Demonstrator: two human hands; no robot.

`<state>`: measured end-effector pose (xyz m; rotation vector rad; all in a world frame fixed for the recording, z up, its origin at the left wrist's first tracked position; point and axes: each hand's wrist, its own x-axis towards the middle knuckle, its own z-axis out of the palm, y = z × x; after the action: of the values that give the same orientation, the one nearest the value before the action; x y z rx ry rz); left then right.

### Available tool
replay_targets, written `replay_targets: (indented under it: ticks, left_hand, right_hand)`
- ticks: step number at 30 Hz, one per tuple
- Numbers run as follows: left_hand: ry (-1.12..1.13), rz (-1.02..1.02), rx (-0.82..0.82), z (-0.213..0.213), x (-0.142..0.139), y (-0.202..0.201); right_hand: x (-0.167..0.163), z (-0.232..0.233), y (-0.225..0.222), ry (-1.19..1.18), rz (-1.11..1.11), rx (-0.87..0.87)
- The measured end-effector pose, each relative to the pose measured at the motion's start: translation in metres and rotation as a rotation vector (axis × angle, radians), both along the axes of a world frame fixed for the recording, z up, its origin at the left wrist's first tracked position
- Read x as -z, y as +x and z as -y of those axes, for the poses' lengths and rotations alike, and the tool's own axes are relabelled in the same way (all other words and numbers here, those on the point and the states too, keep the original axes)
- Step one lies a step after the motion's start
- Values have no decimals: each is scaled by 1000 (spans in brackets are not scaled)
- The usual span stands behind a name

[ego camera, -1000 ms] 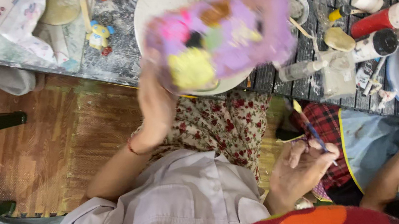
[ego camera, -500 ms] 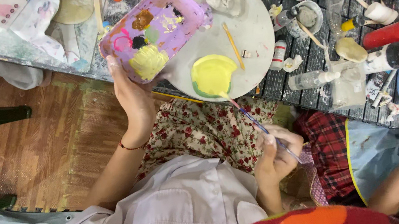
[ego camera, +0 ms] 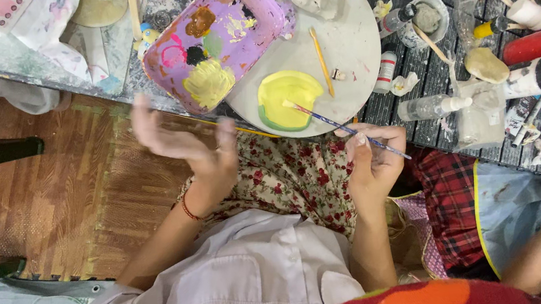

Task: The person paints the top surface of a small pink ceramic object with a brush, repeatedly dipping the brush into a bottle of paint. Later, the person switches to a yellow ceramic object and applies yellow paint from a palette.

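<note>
The yellow-painted clay piece (ego camera: 290,99) lies flat on the near edge of a round white board (ego camera: 354,54), its wet coat likely slick and easy to smear, so it is best taken by its unpainted underside or rim. It looks light but brittle. Left of it, overlapping the board's rim, sits a purple paint palette (ego camera: 216,36) with dabs of yellow, pink, green, black and brown. The left hand (ego camera: 181,145) hangs open and empty below the palette, fingers spread, touching nothing. The right hand (ego camera: 371,157) is closed around a thin paintbrush (ego camera: 342,127), its bristle tip resting on the yellow piece. A yellow stick (ego camera: 321,61) lies farther back on the board.
</note>
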<state>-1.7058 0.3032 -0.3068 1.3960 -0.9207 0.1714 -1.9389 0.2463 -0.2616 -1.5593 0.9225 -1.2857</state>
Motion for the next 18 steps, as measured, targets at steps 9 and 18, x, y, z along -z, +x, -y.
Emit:
replay_targets:
  ticks: [9, 18]
  left_hand:
    - [265, 302, 567, 18, -33, -10]
    - [155, 176, 639, 37, -18, -16]
  right_hand:
    - [11, 15, 2, 69, 31, -20]
    - [-1, 20, 5, -13, -128, -55]
